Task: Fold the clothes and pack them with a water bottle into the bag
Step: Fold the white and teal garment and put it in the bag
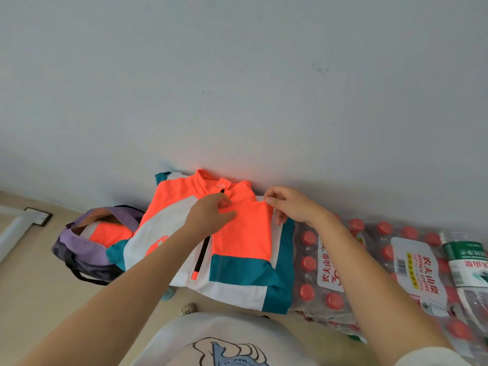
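An orange, white and teal zip-neck jacket [232, 241] lies spread face up against the wall, resting partly on shrink-wrapped packs of red-capped water bottles [369, 262], as a person works on its fold. The left hand [211, 215] presses on the chest just below the collar, fingers curled into the fabric by the zip; the grip looks like a light pinch. The right hand [293, 204] pinches the orange shoulder edge, apparently ready to turn that side inward.

The likely trouble: the jacket sits on an uneven, slippery base, so a fold pulled across could drag the whole garment off the packs, and the hem already overhangs the near edge. Smooth fabric may also spring open once the pinch lets go.

Just left, touching the jacket's sleeve, a purple duffel bag [87, 244] stands unzipped on the floor, holding a folded garment [111, 233] in matching orange and white. No loose bottle shows inside; the bottles in view are sealed in their wrap.
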Demonstrator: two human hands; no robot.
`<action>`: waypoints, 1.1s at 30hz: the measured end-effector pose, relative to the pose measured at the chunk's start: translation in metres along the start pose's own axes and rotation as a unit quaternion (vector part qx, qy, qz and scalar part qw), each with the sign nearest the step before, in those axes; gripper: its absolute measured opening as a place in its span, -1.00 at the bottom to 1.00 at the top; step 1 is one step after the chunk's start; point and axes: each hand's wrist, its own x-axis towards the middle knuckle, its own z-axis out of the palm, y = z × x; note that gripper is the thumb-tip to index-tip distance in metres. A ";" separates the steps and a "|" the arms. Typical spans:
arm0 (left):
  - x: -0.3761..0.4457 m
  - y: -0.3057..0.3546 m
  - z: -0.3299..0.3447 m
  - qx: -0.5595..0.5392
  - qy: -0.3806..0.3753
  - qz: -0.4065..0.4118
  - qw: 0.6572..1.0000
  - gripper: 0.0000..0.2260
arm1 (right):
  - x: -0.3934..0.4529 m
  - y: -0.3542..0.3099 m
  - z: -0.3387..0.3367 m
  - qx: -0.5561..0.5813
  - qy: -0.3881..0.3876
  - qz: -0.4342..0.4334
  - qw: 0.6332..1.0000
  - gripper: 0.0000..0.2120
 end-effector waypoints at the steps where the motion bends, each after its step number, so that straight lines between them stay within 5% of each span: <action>1: 0.000 0.006 0.003 -0.001 0.008 0.047 0.999 -0.70 | 0.001 -0.001 0.002 0.000 -0.009 -0.003 1.000 -0.89; 4: 0.003 0.029 0.014 -0.028 -0.013 0.128 0.991 -0.67 | 0.003 0.001 0.005 0.009 -0.015 -0.012 1.000 -0.89; 7: 0.007 0.046 0.019 -0.095 -0.034 0.101 0.990 -0.84 | 0.002 0.004 0.004 0.069 -0.003 -0.019 0.997 -0.95; 10: 0.008 0.046 0.014 -0.100 -0.035 0.090 0.990 -0.80 | -0.001 0.012 0.001 0.121 0.035 -0.027 0.992 -0.86; 16: 0.003 0.028 0.004 -0.108 -0.047 0.022 0.993 -0.59 | -0.003 0.022 0.017 0.079 0.053 -0.016 0.995 -0.83; 24: 0.003 0.018 0.005 -0.142 -0.045 -0.020 0.989 -0.61 | 0.012 0.015 0.025 -0.029 0.063 -0.044 0.997 -0.94; 31: 0.010 0.012 0.007 -0.146 -0.092 -0.002 0.985 -0.80 | 0.015 0.009 -0.003 0.177 -0.001 -0.022 0.984 -0.89; 33: 0.015 0.009 0.007 -0.090 -0.095 0.016 0.991 -0.85 | 0.018 0.009 -0.008 0.152 0.001 -0.009 0.988 -0.86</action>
